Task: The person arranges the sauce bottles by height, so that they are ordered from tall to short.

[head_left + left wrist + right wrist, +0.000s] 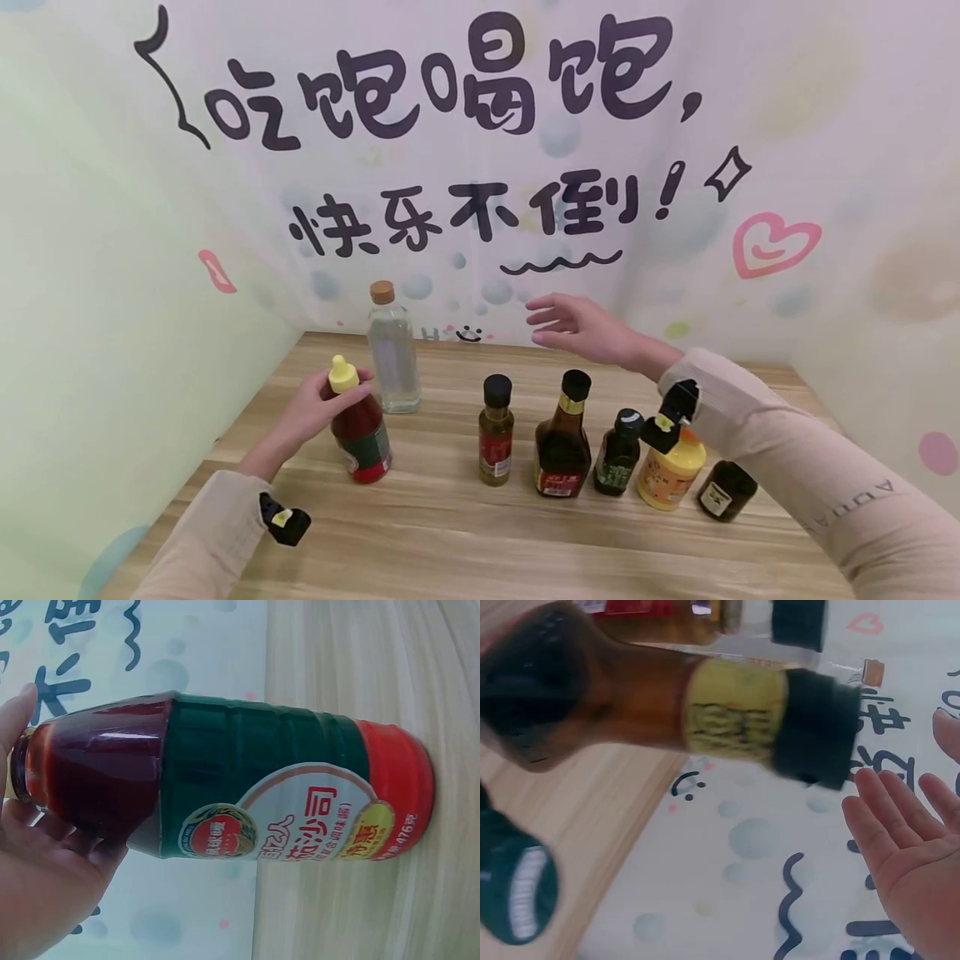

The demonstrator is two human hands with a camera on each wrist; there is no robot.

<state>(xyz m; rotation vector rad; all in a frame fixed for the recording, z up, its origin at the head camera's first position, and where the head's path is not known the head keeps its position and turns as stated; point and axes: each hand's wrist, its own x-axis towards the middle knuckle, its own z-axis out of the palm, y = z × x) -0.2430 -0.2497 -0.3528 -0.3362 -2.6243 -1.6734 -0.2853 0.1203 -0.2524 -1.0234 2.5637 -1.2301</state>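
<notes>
My left hand (311, 408) grips a ketchup bottle (262, 780) round its neck, just below the yellow nozzle cap (343, 374). The bottle stands nearly upright on the left of the table, its green and red label showing. Behind it is a tall clear bottle (395, 358) with a brown cap. My right hand (581, 327) hangs in the air with loosely extended fingers, holding nothing. Below it, a dark sauce bottle (564, 446) with a black cap and gold neck band is nearest; its neck (735, 709) looms large in the right wrist view.
A slim bottle with a red label (496, 442) stands left of the dark sauce bottle. To its right are a small green-capped bottle (617, 454), a yellow bottle (670, 479) and a short dark jar (727, 492). A printed cloth (465, 167) hangs behind the wooden table (450, 550).
</notes>
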